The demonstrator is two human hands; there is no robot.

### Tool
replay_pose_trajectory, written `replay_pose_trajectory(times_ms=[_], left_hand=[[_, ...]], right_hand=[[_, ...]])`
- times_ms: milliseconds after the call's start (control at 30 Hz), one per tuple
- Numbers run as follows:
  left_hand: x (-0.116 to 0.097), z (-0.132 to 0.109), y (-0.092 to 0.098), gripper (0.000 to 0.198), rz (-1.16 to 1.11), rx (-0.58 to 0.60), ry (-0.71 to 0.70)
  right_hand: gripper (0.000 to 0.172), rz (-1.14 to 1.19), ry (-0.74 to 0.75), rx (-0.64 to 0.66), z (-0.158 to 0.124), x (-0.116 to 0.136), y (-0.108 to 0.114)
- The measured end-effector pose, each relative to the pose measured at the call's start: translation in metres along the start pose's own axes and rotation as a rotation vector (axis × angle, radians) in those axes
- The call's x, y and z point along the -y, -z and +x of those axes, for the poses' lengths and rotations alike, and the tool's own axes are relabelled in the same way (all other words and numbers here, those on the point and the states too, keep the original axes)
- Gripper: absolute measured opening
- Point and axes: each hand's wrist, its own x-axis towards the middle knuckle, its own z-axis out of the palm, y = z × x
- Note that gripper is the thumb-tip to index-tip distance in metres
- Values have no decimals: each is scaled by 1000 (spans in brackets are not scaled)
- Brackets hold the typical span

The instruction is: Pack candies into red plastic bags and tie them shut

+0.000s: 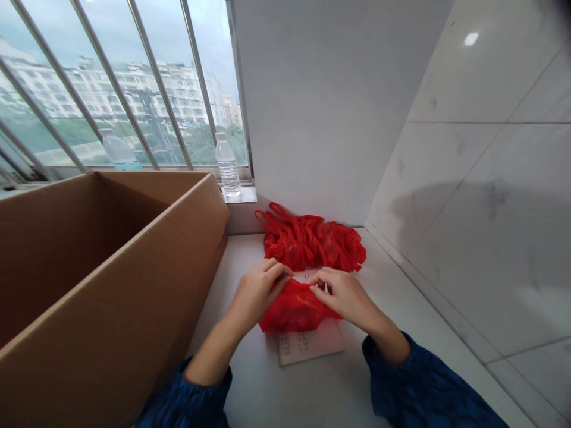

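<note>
A thin red plastic bag [292, 309] lies across a pale, flat piece with printed marks [312, 346]; part of that piece shows below the bag. My left hand [261, 288] pinches the bag's upper edge on the left. At the right of the same edge, my right hand [341, 291] pinches it between thumb and fingers. Just behind my hands lies a heap of crumpled red plastic bags [312, 238], its loop handles sticking up at the left.
A large open cardboard box [187, 279] stands at the left. Clear plastic bottles stand by the barred window, one bottle [228, 166] on the sill. A grey wall [321, 107] rises behind the white surface [383, 297]; marble-look tiles [504, 226] flank it on the right.
</note>
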Motion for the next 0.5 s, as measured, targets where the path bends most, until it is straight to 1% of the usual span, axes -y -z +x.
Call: replay_pose_trajectory(times_ms=[67,133,200,233,267,333,367,400,433,500], left_hand=[[2,1,6,23,-30,-157,102],[2,1,12,25,-90,-322,182],[1,1,16,28,-220,-419,229],[-1,1,18,33,-299,-430,249],[-2,1,18,42,-371,-416,268],[-5,-1,18,66,-454,-336,299],[-7,-2,18,73,-459,-287,304],[-9,-3,19,73,-440,-237,302],[-10,-4,20,63,-404,-199,293],[-14,-6,23,30,-318,-197,262]], right_hand=[[12,-1,-37,-105,1,-3,5],[7,11,-89,-215,0,-4,11],[2,9,-126,-293,-1,-3,15],[2,10,-131,-301,-2,-2,16],[3,18,-129,-292,-2,-1,17],[4,47,-118,-231,-3,1,16],[4,64,-112,-198,-4,1,16],[5,73,-108,-175,-4,1,16],[6,69,-109,-163,-6,1,18],[9,8,-126,-176,-10,2,23]])
